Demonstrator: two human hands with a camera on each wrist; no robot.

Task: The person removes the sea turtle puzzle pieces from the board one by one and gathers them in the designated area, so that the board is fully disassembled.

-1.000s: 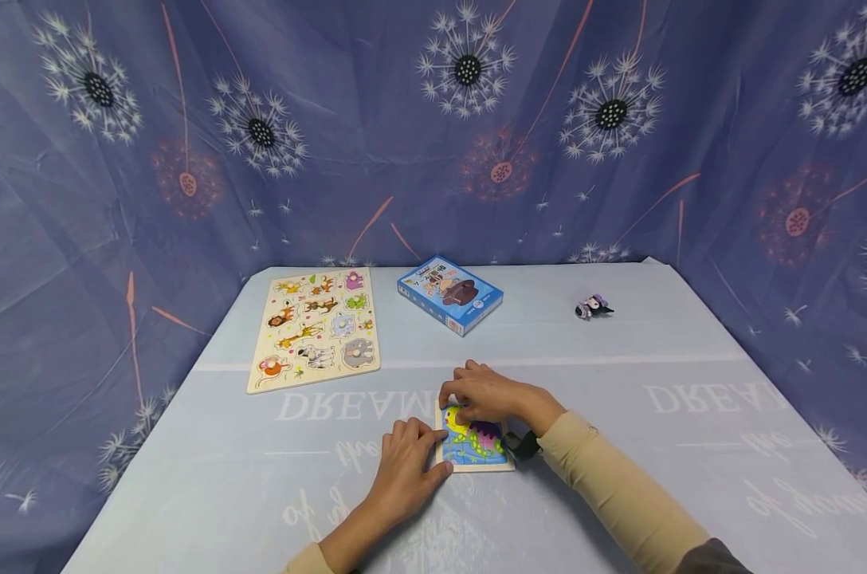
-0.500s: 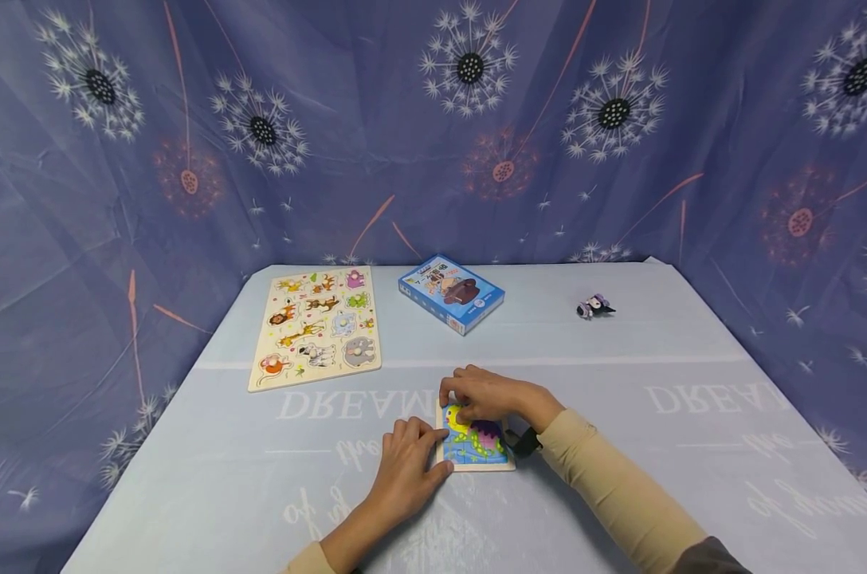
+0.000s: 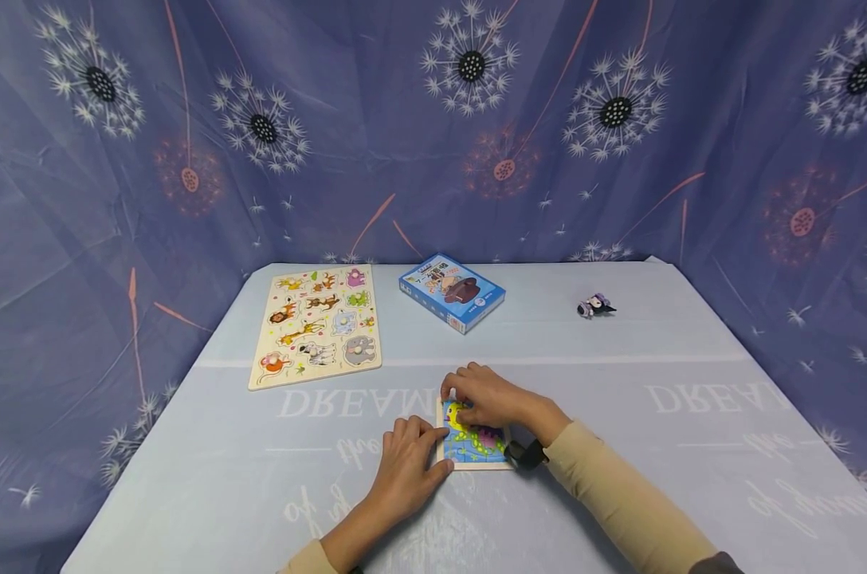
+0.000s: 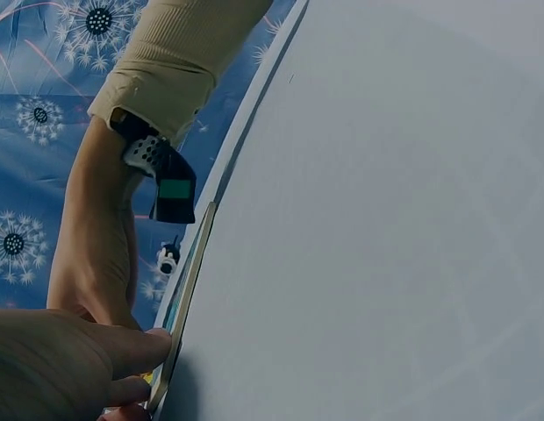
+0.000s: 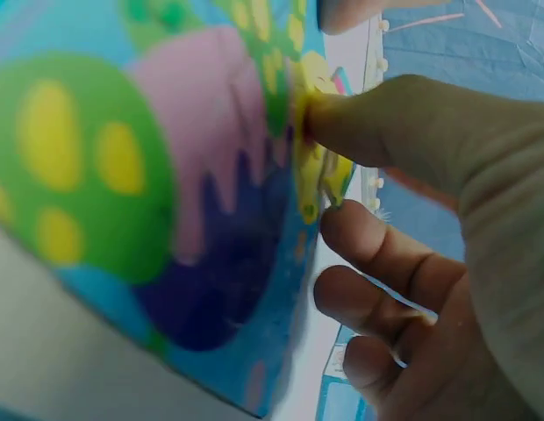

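In the head view a small framed jigsaw puzzle (image 3: 469, 454) with a yellow, green and purple dinosaur on blue lies at the front middle of the table. My left hand (image 3: 405, 466) rests at its left side, fingers fairly straight, with index fingertip and thumb touching the frame's edge. Over the puzzle's upper part is my right hand (image 3: 487, 397). The right wrist view shows its thumb on a yellow puzzle piece (image 5: 311, 180) and a fingertip at that piece's edge, pinching it. Part of the dinosaur is hidden under the right hand.
A wooden animal peg puzzle (image 3: 315, 327) lies at the back left. Beside it is a blue box (image 3: 451, 292) with a cartoon print. A small black and purple figurine (image 3: 595, 306) lies at the back right. A dandelion-print curtain (image 3: 376, 135) hangs behind the table.
My right wrist and forearm have shifted slightly to the right and down, while the fingers stay at the puzzle's upper part. My left hand keeps its place.
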